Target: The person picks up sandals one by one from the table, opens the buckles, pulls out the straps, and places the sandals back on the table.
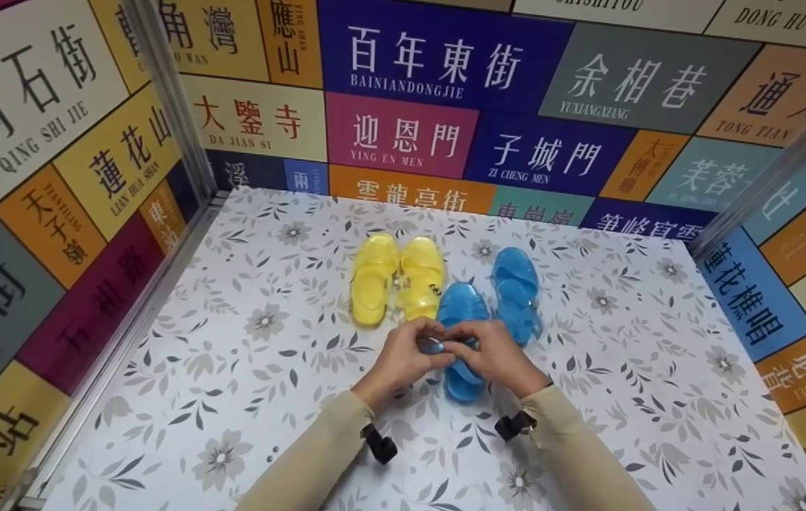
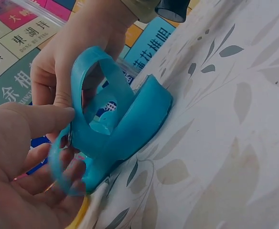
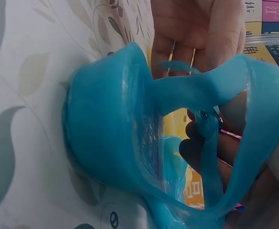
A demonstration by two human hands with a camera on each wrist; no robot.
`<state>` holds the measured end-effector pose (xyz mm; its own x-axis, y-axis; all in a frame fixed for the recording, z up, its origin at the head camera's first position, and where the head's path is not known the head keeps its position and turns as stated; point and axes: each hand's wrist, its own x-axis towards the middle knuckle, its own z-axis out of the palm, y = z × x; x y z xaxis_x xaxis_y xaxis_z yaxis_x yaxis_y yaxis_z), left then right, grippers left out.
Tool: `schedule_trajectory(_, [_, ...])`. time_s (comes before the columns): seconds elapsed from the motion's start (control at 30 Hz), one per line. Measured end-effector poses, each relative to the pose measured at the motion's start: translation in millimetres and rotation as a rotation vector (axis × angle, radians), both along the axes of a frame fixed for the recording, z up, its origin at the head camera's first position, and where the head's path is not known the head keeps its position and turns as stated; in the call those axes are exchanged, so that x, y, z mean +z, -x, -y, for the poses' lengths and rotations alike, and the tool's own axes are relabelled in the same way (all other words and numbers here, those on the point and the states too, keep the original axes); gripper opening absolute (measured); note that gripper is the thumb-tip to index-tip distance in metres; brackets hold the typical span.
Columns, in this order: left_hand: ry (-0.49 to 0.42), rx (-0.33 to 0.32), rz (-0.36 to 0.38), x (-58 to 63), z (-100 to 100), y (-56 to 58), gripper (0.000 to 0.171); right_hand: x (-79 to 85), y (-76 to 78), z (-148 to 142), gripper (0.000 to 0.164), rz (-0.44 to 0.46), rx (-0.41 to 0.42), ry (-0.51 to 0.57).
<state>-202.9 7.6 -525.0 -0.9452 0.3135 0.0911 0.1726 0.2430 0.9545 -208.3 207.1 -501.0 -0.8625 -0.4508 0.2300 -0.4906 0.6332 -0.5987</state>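
A blue jelly sandal (image 1: 463, 304) stands sole-down on the table, its toe pointing away from me. My left hand (image 1: 403, 358) pinches the loose end of its ankle strap (image 2: 59, 167), thumb beside a small metal buckle (image 3: 211, 115). From the other side my right hand (image 1: 500, 353) grips the strap by the buckle, fingertips almost meeting the left ones. Whether the strap end is through the buckle cannot be made out. The second blue sandal (image 1: 515, 280) lies just beyond my right hand. Farther off, past my left hand, is a pair of yellow sandals (image 1: 373, 284).
A white tabletop (image 1: 303, 426) with a grey leaf and flower print lies under everything. Panels (image 1: 403, 135) of coloured signs with Chinese characters stand along the back and both sides, with metal frame posts (image 1: 186, 106) at the corners.
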Motion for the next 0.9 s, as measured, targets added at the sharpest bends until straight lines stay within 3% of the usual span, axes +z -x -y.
schedule_trajectory(0.3, [0.011, 0.012, -0.068, 6.6, -8.2, 3.5, 0.025, 3.3, 0.9, -9.2, 0.017, 0.009, -0.036, 0.018])
schedule_trajectory(0.47, [0.077, -0.010, -0.174, 7.3, -10.3, 6.1, 0.022, 1.1, 1.4, -12.6, 0.014, 0.009, -0.056, 0.056])
schedule_trajectory(0.7, [0.154, -0.010, -0.386, 0.1, -7.8, 5.4, 0.016, -5.5, -0.2, -12.6, 0.013, 0.022, -0.053, 0.056])
schedule_trajectory(0.9, [0.155, 0.015, -0.448, -2.6, -5.8, 7.3, 0.010, -4.9, 0.5, -10.1, 0.012, 0.036, -0.055, 0.073])
